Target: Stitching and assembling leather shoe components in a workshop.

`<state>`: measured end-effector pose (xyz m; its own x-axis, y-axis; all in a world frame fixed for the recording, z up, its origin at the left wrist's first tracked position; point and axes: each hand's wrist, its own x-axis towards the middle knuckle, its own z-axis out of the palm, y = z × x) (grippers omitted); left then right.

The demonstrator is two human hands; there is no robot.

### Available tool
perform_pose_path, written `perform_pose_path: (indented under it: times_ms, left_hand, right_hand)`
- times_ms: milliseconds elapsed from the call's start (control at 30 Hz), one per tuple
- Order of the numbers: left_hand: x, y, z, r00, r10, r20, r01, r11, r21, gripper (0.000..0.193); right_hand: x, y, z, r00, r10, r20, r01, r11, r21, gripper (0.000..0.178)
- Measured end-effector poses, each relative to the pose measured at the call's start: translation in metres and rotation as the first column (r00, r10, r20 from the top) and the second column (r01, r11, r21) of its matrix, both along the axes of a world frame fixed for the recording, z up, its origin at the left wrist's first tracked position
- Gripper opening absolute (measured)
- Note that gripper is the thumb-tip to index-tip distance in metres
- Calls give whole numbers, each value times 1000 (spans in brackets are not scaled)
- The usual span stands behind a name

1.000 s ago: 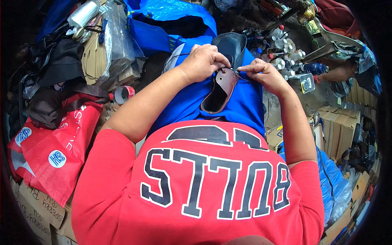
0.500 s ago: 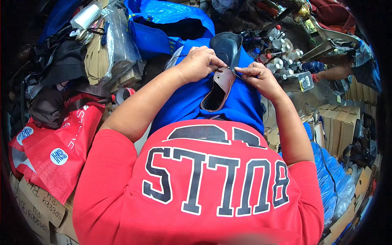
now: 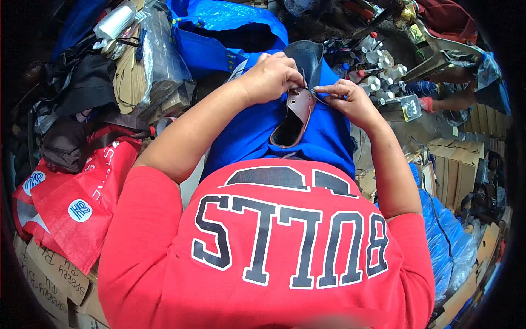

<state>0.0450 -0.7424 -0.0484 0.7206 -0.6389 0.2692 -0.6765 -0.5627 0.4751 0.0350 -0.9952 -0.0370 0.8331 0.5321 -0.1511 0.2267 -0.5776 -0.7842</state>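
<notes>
On my lap lies a brown leather shoe [image 3: 298, 116], with metal eyelets and an open dark inside. Its far end meets a curved black piece [image 3: 307, 57], which looks like part of the same shoe. My left hand [image 3: 274, 77] is closed in a pinch at the eyelets, where a thin dark thread rises by the fingertips. From the other side my right hand [image 3: 349, 101] reaches the shoe's edge, index finger forward and thumb below it. A thin dark line of thread runs to those fingers. The exact grip of both fingertips is too small to see clearly.
Several small bottles [image 3: 383, 82] crowd the floor at the far right, near another person's foot [image 3: 428, 104]. A blue bag [image 3: 233, 27] lies open ahead. A red bag [image 3: 82, 203] lies at my left, cardboard boxes [image 3: 452, 170] and blue plastic [image 3: 441, 230] at my right.
My left hand has moved slightly farther up, its fingers more bent over the eyelets. My right index finger has stretched forward onto the shoe's edge. The shoe has hardly moved.
</notes>
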Motion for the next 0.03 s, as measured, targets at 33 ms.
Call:
perform_pose_path:
  times_ms: [33]
  left_hand:
    - [-4, 3, 3, 995, 35, -89, -34, 999, 11, 17]
  right_hand:
    - [-1, 0, 2, 998, 18, 61, -16, 999, -36, 33]
